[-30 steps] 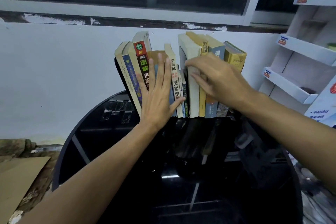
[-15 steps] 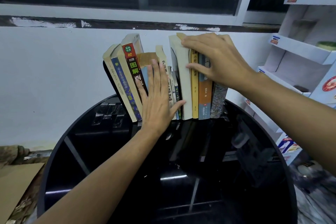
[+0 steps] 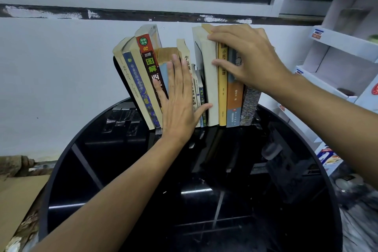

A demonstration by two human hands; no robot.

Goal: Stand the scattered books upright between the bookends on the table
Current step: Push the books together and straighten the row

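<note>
My left hand [image 3: 176, 106] lies flat, fingers straight, on the leaning books [image 3: 151, 71] at the counter's [image 3: 143, 170] far edge; my right hand [image 3: 245, 59] curls over the taller tops. I'd press both groups together evenly and upright against the bookend [image 3: 116, 65], with no jerks.

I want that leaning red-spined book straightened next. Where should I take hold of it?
Pinch the red-spined book at its top end, coming from above. It leans left and its top stands clear above both neighbours, while the left hand lies flat across its lower spine.
</note>
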